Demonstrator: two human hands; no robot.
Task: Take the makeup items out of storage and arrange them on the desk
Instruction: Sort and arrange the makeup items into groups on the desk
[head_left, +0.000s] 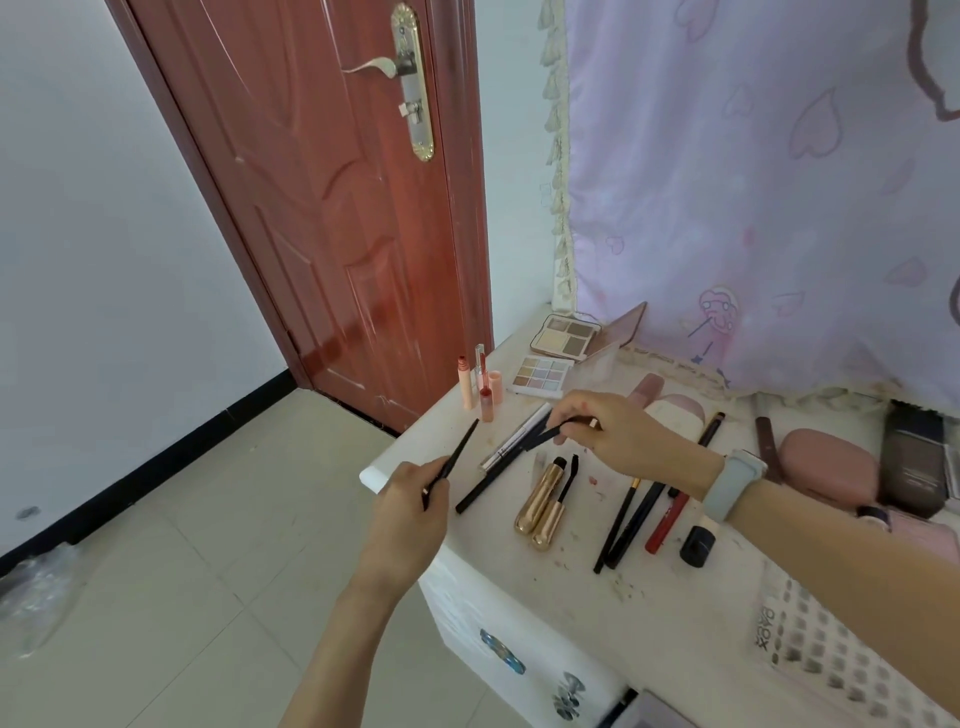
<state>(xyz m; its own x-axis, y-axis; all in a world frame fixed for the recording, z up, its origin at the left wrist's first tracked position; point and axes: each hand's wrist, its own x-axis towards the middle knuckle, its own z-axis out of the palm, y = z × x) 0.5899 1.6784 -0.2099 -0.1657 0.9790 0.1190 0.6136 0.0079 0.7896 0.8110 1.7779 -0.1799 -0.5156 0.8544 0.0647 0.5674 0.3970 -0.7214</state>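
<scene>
From the head view, the left hand (410, 499) curls its fingers (434, 486) round the lower end of a thin black pencil (457, 454) slanting up over the white desk (670, 587) corner, while the right hand (618, 431) pinches a slim black liner (558, 428) above the desk. On the scuffed desk lie more matte black pens (631, 519), a glossy gold mascara (540, 501), a red stick (667, 522), pastel palettes (543, 375) and upright pink tubes (480, 384).

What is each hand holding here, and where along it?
Left hand pinches a thin black pencil near its lower end; right hand pinches another black pencil at its upper end.
</scene>
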